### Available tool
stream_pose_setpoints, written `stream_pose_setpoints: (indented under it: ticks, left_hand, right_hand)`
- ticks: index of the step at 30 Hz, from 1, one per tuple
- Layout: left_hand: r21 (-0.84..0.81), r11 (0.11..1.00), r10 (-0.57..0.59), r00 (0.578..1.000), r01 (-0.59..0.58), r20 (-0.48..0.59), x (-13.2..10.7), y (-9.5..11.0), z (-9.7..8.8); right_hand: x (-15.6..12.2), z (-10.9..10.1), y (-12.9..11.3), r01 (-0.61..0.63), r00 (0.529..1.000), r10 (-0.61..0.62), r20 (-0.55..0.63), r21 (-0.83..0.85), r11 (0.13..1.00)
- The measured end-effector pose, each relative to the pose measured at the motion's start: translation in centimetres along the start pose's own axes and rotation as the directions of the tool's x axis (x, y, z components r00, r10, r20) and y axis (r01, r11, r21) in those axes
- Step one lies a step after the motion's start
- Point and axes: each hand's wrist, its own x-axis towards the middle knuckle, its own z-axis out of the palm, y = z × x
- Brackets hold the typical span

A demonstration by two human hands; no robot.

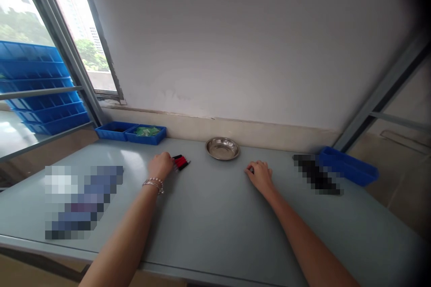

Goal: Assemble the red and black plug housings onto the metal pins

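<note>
Our left hand [160, 165] curls over slim, light red-and-black pens [181, 162] on the desk [215, 215], best gripped mid-barrel; right hand [260, 175] loosely curled, its hold unclear

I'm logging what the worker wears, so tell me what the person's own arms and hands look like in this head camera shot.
Both forearms are bare, with no sleeves in view and no gloves on either hand. The left hand has a thin silver-coloured beaded bracelet around its wrist. The right hand and its wrist carry nothing: no watch, band or ring that can be made out at this size.

left hand [160, 165] curled, right hand [260, 175] curled
</note>
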Motion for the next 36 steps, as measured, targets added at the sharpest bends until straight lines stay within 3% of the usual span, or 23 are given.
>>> stream_pose_setpoints:
  ticks: [25, 28, 32, 36]
  left_hand:
    - [-0.068, 0.984, 0.162, 0.987, -0.163, -0.013, -0.6, 1.0, -0.2]
    - [-0.079, 0.966, 0.245, 0.969, -0.246, -0.021, -0.9, 1.6, -0.2]
    - [-0.067, 0.914, 0.400, 0.917, -0.399, -0.001, -1.3, 2.4, 0.3]
    - [-0.035, 0.906, 0.423, 0.903, -0.421, 0.078, -1.5, 2.8, 1.0]
  right_hand:
    - [-0.2, 0.1, 0.5, 0.032, 0.999, -0.033, 0.016, 0.033, 0.999]
    - [-0.3, 0.0, 0.5, 0.022, 1.000, -0.022, 0.010, 0.036, 0.999]
    - [-0.4, -0.2, 0.4, 0.007, 1.000, -0.007, 0.026, 0.019, 1.000]
    - [-0.4, -0.1, 0.4, -0.002, 1.000, 0.001, 0.031, 0.019, 1.000]
